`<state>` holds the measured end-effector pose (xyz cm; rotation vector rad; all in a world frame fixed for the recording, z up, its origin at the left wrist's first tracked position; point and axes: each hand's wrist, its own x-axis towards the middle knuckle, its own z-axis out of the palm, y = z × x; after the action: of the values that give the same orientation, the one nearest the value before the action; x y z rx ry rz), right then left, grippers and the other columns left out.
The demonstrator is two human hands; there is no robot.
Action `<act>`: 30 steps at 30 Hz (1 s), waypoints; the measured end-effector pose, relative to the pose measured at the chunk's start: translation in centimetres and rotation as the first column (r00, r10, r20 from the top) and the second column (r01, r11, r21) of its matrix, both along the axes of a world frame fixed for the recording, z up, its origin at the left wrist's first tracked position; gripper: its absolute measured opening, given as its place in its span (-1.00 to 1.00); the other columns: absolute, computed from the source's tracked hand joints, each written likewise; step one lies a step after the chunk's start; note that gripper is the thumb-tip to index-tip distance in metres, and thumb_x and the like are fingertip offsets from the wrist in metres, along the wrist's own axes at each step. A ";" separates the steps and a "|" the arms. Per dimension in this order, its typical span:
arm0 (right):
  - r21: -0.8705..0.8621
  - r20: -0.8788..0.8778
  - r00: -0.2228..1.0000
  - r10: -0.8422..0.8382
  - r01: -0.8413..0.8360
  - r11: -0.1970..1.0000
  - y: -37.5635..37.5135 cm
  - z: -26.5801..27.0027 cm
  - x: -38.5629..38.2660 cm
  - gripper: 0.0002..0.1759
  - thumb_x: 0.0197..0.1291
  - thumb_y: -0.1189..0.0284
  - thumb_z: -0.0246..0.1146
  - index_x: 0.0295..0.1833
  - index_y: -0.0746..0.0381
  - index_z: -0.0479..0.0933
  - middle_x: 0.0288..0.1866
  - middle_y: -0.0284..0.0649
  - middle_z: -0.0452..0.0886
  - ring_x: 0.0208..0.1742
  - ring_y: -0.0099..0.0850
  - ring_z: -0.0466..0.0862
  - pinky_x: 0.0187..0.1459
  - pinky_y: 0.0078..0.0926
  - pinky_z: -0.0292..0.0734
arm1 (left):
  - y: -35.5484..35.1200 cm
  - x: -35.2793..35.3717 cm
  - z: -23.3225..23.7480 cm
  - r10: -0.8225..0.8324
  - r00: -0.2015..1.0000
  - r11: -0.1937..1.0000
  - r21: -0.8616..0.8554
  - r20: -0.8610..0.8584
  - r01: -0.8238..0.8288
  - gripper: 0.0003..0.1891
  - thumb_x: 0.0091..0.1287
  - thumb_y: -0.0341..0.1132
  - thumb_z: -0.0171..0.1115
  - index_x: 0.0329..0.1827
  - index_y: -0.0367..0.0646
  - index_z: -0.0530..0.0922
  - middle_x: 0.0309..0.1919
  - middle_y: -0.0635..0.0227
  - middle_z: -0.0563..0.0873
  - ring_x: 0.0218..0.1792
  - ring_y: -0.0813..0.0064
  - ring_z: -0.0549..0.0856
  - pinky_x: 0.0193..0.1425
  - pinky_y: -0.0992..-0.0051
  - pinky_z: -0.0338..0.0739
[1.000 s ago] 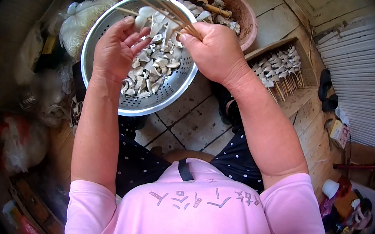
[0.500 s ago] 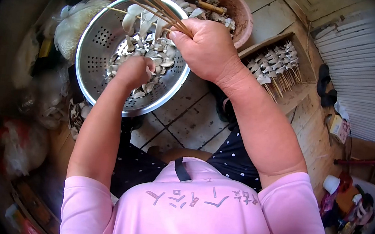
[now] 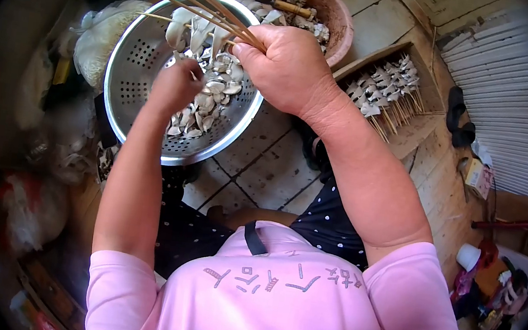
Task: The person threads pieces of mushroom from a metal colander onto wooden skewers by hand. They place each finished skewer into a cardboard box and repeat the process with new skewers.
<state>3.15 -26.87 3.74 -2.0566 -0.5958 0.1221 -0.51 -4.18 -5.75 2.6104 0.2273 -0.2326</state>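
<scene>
A bundle of bamboo skewers [image 3: 214, 8] is gripped in my closed right hand [image 3: 289, 66], their points fanning up and left. One lower skewer carries several pale mushroom pieces [image 3: 199, 33] threaded along it, over the colander's far side. Just below them, my left hand [image 3: 178, 83] is closed, with what looks like a small mushroom piece pinched at its fingertips. Loose torn mushroom pieces [image 3: 209, 102] lie in the metal colander [image 3: 129, 92] beneath both hands. My left fingers are partly hidden by the back of the hand.
Behind the colander stands a pink basin [image 3: 341, 29] holding more mushrooms, with a wooden-handled knife [image 3: 293, 7] across it. At right, a wooden box [image 3: 434, 70] contains rows of filled skewers [image 3: 385, 87]. A clear plastic bag [image 3: 97, 45] sits left of the colander.
My left hand has risen from the loose mushrooms toward the threaded skewer, its fingertips now near the skewer's lower side. My right hand keeps its grip and has shifted slightly left.
</scene>
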 end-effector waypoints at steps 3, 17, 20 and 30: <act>0.003 -0.031 0.999 0.014 -0.014 1.000 0.1 0.1 -0.1 -0.71 0.23 0.28 0.16 -0.18 0.25 0.68 -0.37 0.02 0.68 -0.24 -0.05 0.71 -0.11 -0.16 0.59 | 1.8 0.6 2.2 0.221 0.973 0.877 -0.448 0.059 -0.173 -0.89 0.20 -0.39 0.33 -0.29 -0.21 0.61 -0.49 0.42 0.64 -0.51 0.60 0.58 -0.36 0.55 0.53; -0.072 -0.035 0.997 0.063 -0.065 0.995 1.1 -0.1 -0.5 -0.68 0.25 0.23 0.16 -0.16 0.25 0.67 -0.31 0.02 0.70 -0.21 -0.04 0.70 -0.07 -0.15 0.58 | 2.9 0.4 5.7 0.654 0.730 -0.142 -0.980 -0.198 -0.139 -0.81 0.35 -0.37 0.31 -0.07 -0.27 0.58 -0.30 0.27 0.69 -0.35 0.48 0.73 -0.17 0.47 0.73; -0.088 -0.038 0.998 0.058 -0.061 0.994 1.2 -0.2 -0.4 -0.68 0.26 0.23 0.15 -0.17 0.25 0.67 -0.32 0.01 0.70 -0.21 -0.03 0.70 -0.06 -0.15 0.58 | 3.6 0.2 5.3 0.628 0.744 -0.276 -0.959 -0.231 -0.065 -0.84 0.36 -0.40 0.29 -0.09 -0.27 0.59 -0.29 0.24 0.72 -0.26 0.41 0.77 -0.11 0.42 0.75; -0.107 -0.007 1.000 0.010 -0.010 0.994 0.8 -0.3 0.0 -0.73 0.30 0.32 0.22 -0.10 0.30 0.66 -0.40 -0.14 0.71 -0.35 -0.42 0.67 -0.22 -0.40 0.55 | 2.2 -0.2 6.2 0.500 0.824 -0.368 -0.926 -0.268 -0.078 -0.84 0.39 -0.43 0.24 -0.06 -0.32 0.56 -0.24 0.13 0.76 -0.15 0.29 0.79 -0.04 0.34 0.76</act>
<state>3.11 -26.02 3.41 -2.1563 -0.6073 0.1696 -0.71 -1.94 0.44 0.6467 0.4077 0.1724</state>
